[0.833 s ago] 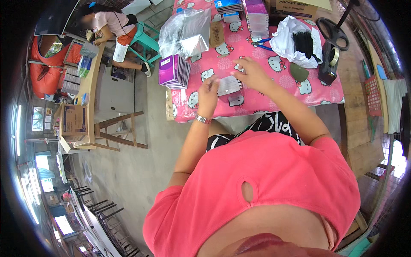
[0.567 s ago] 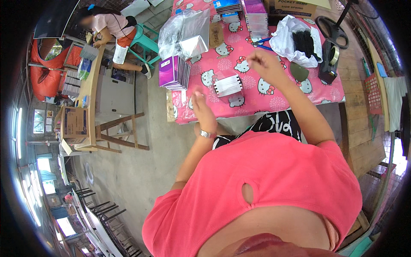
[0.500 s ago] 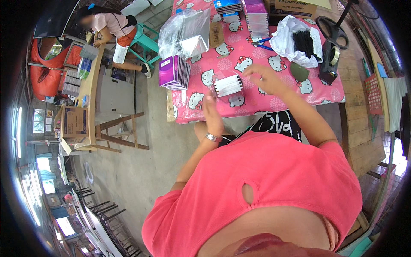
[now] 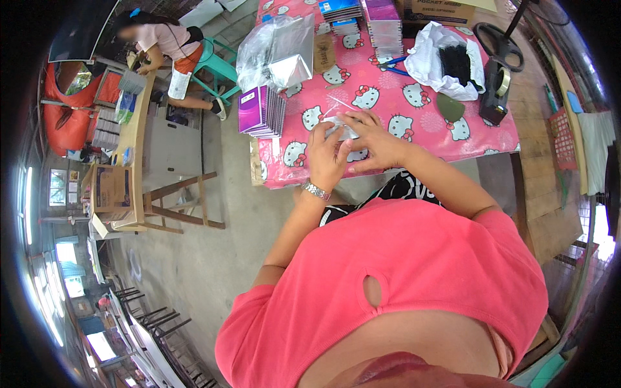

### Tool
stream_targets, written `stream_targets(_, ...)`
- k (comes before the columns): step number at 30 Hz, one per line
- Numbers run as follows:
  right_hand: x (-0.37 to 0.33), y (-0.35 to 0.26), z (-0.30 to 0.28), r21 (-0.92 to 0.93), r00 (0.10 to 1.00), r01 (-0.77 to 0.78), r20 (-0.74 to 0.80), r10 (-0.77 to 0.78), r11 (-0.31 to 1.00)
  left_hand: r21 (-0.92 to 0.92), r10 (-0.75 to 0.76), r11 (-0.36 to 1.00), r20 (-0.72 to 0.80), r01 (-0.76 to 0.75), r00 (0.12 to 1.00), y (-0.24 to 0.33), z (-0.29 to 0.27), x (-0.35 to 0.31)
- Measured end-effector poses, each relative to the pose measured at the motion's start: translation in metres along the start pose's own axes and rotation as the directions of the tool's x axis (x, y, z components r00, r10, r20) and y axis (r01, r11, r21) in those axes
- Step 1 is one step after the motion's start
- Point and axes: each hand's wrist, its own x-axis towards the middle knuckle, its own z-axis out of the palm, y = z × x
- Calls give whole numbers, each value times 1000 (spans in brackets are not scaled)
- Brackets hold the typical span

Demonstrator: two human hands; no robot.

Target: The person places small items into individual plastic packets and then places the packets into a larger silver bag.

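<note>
A small white bundle in clear plastic (image 4: 342, 130) lies near the front edge of the pink table, mostly covered by my hands. My left hand (image 4: 327, 157) grips its left side, with fingers curled over the top. My right hand (image 4: 377, 143) reaches across from the right, its bent fingers pressing on the bundle's upper side. Left of them stands a stack of purple notebooks (image 4: 261, 112). Behind that stack lie clear plastic sleeves (image 4: 292, 50). Further right, black spiral bindings (image 4: 455, 63) sit in a crumpled white bag (image 4: 422, 55).
Blue-handled pliers (image 4: 392, 66), a dark green flat piece (image 4: 450, 107) and a tape dispenser (image 4: 495, 97) lie on the right. More notebooks (image 4: 383, 29) and a cardboard box (image 4: 437, 11) stand at the back. A person (image 4: 165, 39) sits at another table on the left.
Both hands have come together over the bundle; the right moved down and left, the left moved up onto it. The bundle's black-toothed edges, visible before, are now covered.
</note>
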Motion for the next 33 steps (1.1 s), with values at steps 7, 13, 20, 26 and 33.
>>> stream_targets(7,-27,51,-72,177,758,-366,-512,403,914,72,-40,997,158,29,987,6,-4,-7)
stream_targets(13,-217,179,-156,33,2,-999,-758,653,42,268,72,956,192,-123,979,33,-1,-7)
stream_targets(20,-240,177,-150,845,-173,-483,-349,921,229,91,-27,996,148,14,989,17,-2,-7)
stream_targets(26,-230,140,-96,903,-173,149,-376,910,402,124,-35,992,83,25,996,19,0,-11)
stream_targets(33,-222,174,-54,941,324,293,68,943,-169,-5,-109,994,133,111,985,26,7,-7)
